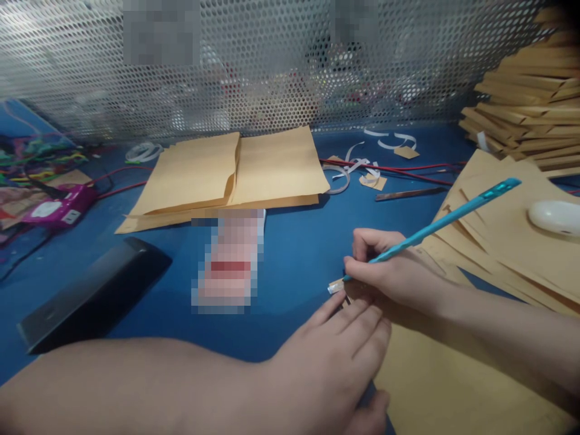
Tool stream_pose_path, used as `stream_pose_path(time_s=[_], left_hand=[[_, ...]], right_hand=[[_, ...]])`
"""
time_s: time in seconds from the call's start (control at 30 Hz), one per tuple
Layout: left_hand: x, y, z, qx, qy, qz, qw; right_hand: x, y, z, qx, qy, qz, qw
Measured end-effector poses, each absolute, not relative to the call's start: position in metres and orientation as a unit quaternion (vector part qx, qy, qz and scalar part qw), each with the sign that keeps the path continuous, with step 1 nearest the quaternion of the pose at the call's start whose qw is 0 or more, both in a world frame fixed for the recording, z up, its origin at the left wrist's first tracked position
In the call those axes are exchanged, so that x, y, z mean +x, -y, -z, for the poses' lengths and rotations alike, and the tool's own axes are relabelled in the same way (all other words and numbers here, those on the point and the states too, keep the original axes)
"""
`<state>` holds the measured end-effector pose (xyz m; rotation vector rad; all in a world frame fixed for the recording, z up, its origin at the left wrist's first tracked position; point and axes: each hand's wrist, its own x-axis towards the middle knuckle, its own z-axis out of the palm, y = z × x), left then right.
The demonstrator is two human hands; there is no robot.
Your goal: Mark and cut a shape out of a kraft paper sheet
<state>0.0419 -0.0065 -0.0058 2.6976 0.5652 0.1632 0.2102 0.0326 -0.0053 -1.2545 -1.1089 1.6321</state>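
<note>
A light blue pencil point(446, 226) with a shiny teal end is pinched in my right hand point(389, 263), its tip pointing down and left. Close below it, my left hand point(335, 356) lies with its fingers stretched out flat, reaching toward the pencil's tip. A small whitish piece point(336, 287) with a tan edge shows just beyond the left fingertips. Something narrow and dark lies partly under those fingers; its kind is hidden. Brown paper point(453, 386) spreads beneath the right forearm and beside the left hand.
Brown envelopes point(276, 163) lie at the back, above a blurred-out item point(231, 260). A dark box-like object point(95, 296) is at left, near a purple device point(61, 205) and wires. At right, a white mouse-like object point(555, 217) rests on paper before stacked envelopes point(534, 90).
</note>
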Motion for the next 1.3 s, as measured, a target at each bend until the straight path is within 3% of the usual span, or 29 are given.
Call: stream_pose_path(time_s=[0.63, 1.03, 1.3], left_hand=[[0.042, 0.006, 0.006, 0.957, -0.197, -0.075, 0.199], [0.042, 0.006, 0.006, 0.958, -0.197, -0.068, 0.198], [0.019, 0.013, -0.010, 0.971, -0.117, -0.119, 0.173]], right_hand=[[0.212, -0.034, 0.004, -0.483, 0.450, -0.647, 0.382], [0.215, -0.037, -0.002, -0.514, 0.527, -0.569, 0.368], [0.216, -0.042, -0.003, -0.575, 0.600, -0.410, 0.375]])
